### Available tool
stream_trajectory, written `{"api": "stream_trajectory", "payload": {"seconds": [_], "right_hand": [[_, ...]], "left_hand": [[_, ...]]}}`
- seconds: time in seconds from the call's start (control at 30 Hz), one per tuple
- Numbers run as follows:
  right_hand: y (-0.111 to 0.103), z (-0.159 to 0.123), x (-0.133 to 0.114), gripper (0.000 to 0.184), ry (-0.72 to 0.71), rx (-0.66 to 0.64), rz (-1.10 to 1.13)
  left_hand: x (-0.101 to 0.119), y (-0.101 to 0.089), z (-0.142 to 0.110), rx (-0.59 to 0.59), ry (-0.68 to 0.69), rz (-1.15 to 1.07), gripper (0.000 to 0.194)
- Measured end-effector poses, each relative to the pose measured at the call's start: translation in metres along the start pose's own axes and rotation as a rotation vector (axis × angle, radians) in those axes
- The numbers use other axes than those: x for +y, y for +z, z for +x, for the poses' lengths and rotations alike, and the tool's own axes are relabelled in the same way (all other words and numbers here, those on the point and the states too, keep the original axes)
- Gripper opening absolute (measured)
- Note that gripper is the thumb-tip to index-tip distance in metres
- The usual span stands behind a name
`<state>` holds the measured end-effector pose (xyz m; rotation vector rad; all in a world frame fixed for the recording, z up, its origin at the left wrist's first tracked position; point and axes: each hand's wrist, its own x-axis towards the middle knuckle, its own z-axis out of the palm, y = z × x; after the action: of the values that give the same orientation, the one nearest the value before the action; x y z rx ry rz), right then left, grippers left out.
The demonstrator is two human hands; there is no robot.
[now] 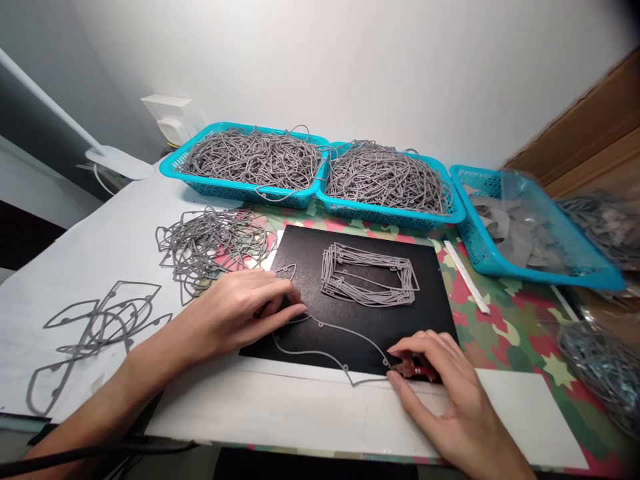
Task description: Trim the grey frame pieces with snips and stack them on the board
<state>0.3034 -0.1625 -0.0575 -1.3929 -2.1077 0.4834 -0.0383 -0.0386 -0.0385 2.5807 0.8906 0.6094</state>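
Observation:
A thin grey gasket-like loop (327,353) with small tabs lies across the front of the black mat (305,267), one corner reaching past its front edge. My left hand (250,303) is closed at the loop's left end, with thumb and forefinger together; what lies under the curled fingers is partly hidden. At the right corner, the thumb and forefinger of my right hand (445,387) close around the loop. A red-handled tool (424,371) shows beneath that palm, mostly covered. Behind them on the mat rests a neat rectangular stack of grey loops (367,299).
Two blue baskets (313,193) heaped with grey loops stand along the wall. A third blue basket (500,263) holds flat grey pieces. Tangled loops (210,243) and several loose ones (107,320) lie left. A white strip (467,277) and bagged loops (600,360) are right.

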Motion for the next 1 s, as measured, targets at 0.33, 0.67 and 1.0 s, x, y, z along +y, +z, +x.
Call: {"api": "stream_trajectory", "payload": {"seconds": [0.33, 0.67, 1.0], "right_hand": [[-0.004, 0.003, -0.008, 0.036, 0.060, -0.048, 0.005], [-0.004, 0.003, -0.007, 0.033, 0.046, -0.038, -0.004], [0.008, -0.011, 0.022, 0.012, 0.052, 0.037, 0.019]], "left_hand": [[-0.002, 0.014, -0.001, -0.123, -0.018, -0.174, 0.017], [-0.001, 0.016, 0.000, -0.102, 0.003, -0.208, 0.017], [0.006, 0.009, 0.004, -0.188, -0.085, -0.299, 0.013]]}}
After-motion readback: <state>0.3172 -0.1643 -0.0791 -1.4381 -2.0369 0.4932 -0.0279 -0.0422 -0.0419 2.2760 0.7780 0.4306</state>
